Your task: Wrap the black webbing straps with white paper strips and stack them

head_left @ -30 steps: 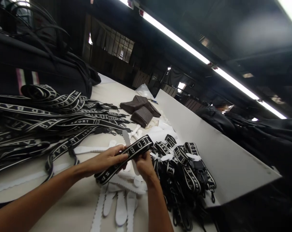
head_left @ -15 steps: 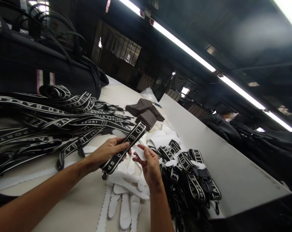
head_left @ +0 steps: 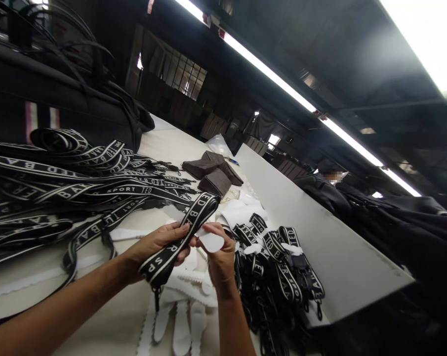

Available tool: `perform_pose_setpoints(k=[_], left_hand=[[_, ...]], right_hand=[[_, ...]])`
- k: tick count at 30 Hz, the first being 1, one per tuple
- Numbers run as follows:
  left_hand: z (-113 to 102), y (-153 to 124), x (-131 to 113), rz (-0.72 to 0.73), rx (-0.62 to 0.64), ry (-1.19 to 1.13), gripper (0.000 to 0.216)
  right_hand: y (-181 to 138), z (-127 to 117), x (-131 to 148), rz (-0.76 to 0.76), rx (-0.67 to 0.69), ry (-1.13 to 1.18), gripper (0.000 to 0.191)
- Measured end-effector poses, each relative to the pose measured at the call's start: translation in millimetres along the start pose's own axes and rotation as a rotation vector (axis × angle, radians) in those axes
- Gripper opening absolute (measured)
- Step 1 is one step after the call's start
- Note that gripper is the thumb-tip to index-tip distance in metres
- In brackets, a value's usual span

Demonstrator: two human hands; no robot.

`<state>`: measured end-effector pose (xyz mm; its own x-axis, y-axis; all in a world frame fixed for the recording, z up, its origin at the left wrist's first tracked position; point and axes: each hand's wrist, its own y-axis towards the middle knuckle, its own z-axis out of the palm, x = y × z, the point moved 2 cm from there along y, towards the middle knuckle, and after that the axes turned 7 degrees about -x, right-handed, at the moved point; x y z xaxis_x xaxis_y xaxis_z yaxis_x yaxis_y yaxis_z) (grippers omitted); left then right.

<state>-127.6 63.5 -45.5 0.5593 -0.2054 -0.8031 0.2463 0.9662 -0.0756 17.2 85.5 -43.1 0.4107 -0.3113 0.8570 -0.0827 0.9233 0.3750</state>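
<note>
My left hand is closed round a folded black webbing strap with white lettering and edge lines; a dark clip dangles from its lower end. Close beside it, my right hand pinches a white strip with a rounded end, against the strap's right side. The rest of that strip is hidden by fingers and strap. Below the hands lie several loose white strips, some with scalloped edges. To the right are strap bundles wrapped with white strips. A heap of unbundled straps spreads across the left.
Behind the strap heap stands a large black bag with thin handles. Dark brown folded pieces and a clear plastic bag lie farther back. A pale raised panel borders the table on the right. Beyond it are black goods and a person.
My right hand has brought the white strip closer against the strap, turning its rounded end toward me. The strap has tilted slightly and its clip hangs lower. The whole view has shifted a little.
</note>
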Motion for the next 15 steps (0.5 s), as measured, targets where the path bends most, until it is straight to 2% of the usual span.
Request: perform_pose_setpoints(k=[2, 5, 9, 11, 12, 15], left_hand=[[1.1, -0.8, 1.2, -0.006, 0.004, 0.04, 0.033], [-2.1, -3.1, -3.7, 0.035, -0.054, 0.275, 0.039], [-8.2, -9.0, -23.2, 0.283, -0.219, 0.648, 0.041], [-6.9, -11.4, -30.0, 0.355, -0.177, 0.715, 0.04], [-5.3, -12.1, -31.1, 0.361, -0.123, 0.735, 0.039], [-0.5, -11.8, -26.0, 0.31, 0.038, 0.791, 0.036]], right_hand=[[0.4, -0.2, 3.0, -0.046, -0.011, -0.036, 0.008], [6.2, -8.2, 8.1, -0.022, -0.099, 0.034, 0.015], [19.3, -32.1, 7.9, 0.03, -0.315, 0.11, 0.029], [21.9, -38.1, 1.5, 0.073, -0.368, 0.002, 0.028], [21.2, -37.2, -2.9, 0.101, -0.352, -0.071, 0.026], [12.3, -21.3, -15.3, 0.142, -0.175, -0.21, 0.022]])
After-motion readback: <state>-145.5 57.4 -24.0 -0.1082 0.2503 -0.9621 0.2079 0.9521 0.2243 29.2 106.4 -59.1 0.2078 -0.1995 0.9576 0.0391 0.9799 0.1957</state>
